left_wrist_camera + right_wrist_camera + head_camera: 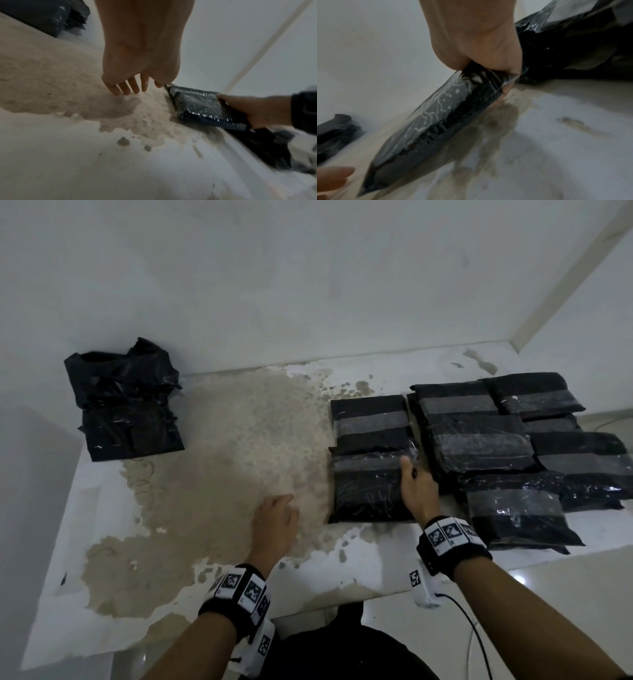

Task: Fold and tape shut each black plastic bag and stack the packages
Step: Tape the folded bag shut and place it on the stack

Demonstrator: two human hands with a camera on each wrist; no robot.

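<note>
Right hand (418,491) gripped the right edge of the nearest taped package (370,487), thumb on top, fingers curled under the edge; the right wrist view showed that edge lifted off the bench (102,501) while the far corner pointed down toward the left hand. Left hand (274,525) hovered just left of the package, fingers relaxed and apart, holding nothing, fingertips near the stained surface. Package lay front-centre, its long axis running away from the person, tape band (368,462) crossing it side to side. A second taped package (371,419) sat directly behind it, touching; the main stack of packages (513,446) lay immediately right, overlapping each other. Untaped bags (126,398) were piled well apart at the far left, against the wall. Judgement: the stack lay to the right of the held package, so the right hand was nearer for placing it there; the left hand was nearer the untaped pile.
</note>
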